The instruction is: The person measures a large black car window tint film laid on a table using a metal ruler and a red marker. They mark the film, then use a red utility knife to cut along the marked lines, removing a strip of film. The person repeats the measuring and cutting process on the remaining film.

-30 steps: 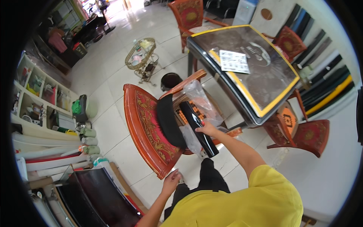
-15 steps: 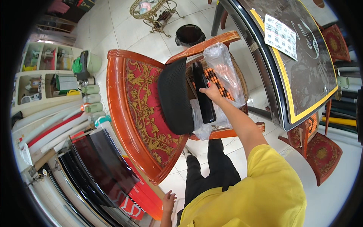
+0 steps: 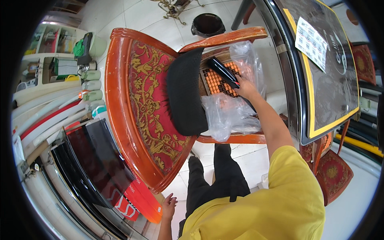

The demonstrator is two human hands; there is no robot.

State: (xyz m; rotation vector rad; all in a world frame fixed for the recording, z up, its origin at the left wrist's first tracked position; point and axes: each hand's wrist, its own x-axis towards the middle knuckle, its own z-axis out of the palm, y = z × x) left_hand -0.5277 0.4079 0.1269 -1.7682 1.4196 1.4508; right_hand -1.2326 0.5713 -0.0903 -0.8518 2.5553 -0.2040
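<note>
Holds a glossy black roll (image 3: 220,70) in the right grip (image 3: 247,88), fingers closed around it, over the seat of a red-upholstered chair (image 3: 154,104). Slants the roll across the chair's seat, one end toward the backrest, the other partly hidden under hand and forearm. Cannot tell from this view whether touching the seat or held just above it. Beneath the roll on the chair's seat, an orange-and-black beaded mat (image 3: 215,83); over the mat's near part and along the seat's right side, crumpled clear plastic (image 3: 228,116). Against the chair's backrest, on its seat side, a curved black pad (image 3: 186,94). Near the lower corner of the chair's backrest, well apart from the roll, the left grip (image 3: 169,206), loosely open, fingers spread. Just left of that, below the chair, a bright red printed panel (image 3: 146,202). To the chair's right, a dark yellow-bordered surface (image 3: 330,100) bearing a white printed sheet (image 3: 311,43). Beyond the chair's far armrest, on the tiled floor, a round black tub (image 3: 206,33). Farther left of the chair, pale rolls and one red roll (image 3: 50,116), stacked below white shelves (image 3: 28,94).
</note>
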